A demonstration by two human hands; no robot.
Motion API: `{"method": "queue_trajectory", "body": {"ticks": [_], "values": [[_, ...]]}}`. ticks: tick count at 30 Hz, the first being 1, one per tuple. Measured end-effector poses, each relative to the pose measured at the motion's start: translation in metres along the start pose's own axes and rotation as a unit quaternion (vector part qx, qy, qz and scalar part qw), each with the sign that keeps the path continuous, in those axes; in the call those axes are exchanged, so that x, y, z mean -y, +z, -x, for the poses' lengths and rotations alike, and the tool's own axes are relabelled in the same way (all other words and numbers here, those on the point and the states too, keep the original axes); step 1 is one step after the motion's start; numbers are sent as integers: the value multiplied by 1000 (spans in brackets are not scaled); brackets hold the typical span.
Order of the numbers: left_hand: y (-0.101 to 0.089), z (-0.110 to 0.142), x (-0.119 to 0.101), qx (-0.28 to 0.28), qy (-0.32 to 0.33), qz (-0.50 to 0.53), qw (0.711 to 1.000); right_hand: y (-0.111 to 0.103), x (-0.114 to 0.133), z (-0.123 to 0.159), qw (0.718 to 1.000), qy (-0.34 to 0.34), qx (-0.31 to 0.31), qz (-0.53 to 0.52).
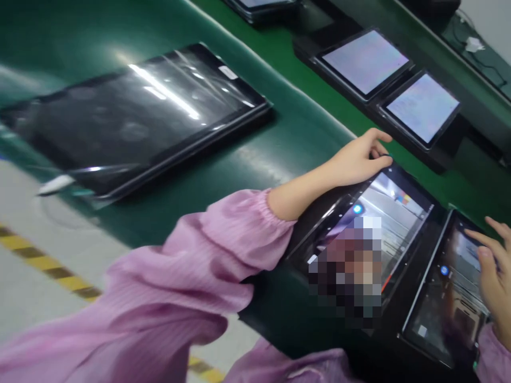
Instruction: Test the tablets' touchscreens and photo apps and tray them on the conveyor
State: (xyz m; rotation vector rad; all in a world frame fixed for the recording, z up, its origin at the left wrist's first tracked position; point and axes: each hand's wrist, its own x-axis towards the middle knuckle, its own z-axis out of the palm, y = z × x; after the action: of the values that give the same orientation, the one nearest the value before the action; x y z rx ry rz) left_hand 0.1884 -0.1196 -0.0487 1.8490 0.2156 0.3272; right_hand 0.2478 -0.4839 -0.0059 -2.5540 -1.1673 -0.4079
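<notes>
Green bench | left hand at tablet corner by far edge, fingers curled, grip unclear | right hand at second tablet, fingers apart | stray fingertip may mis-tap

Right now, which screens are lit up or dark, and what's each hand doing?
Left hand: touching one tablet's far corner
Left-hand tablet: lit, picture partly pixelated
Right hand: open over another tablet, touch unclear
Right-hand tablet: lit, showing a picture
Back left tablet: lit, pale screen
Back right tablet: lit, pale screen
Large black tablet: dark, lying flat, clear-wrapped
</notes>
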Motion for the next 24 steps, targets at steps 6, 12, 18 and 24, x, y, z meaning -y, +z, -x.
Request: {"method": "queue_trajectory", "body": {"ticks": [6, 12, 18, 24], "values": [[-5, -2, 0, -5, -24, -12, 1000, 4, 9, 1, 998, 58, 30, -10], [-7, 0, -1, -2, -26, -25, 999, 7, 8, 1, 996, 75, 57, -8], [-6, 1, 2, -1, -20, -13, 1000, 7, 8, 3, 996, 76, 18, -36], [-5, 0, 4, 1, -21, -11, 1000, 8, 9, 2, 995, 74, -24, -57]]}}
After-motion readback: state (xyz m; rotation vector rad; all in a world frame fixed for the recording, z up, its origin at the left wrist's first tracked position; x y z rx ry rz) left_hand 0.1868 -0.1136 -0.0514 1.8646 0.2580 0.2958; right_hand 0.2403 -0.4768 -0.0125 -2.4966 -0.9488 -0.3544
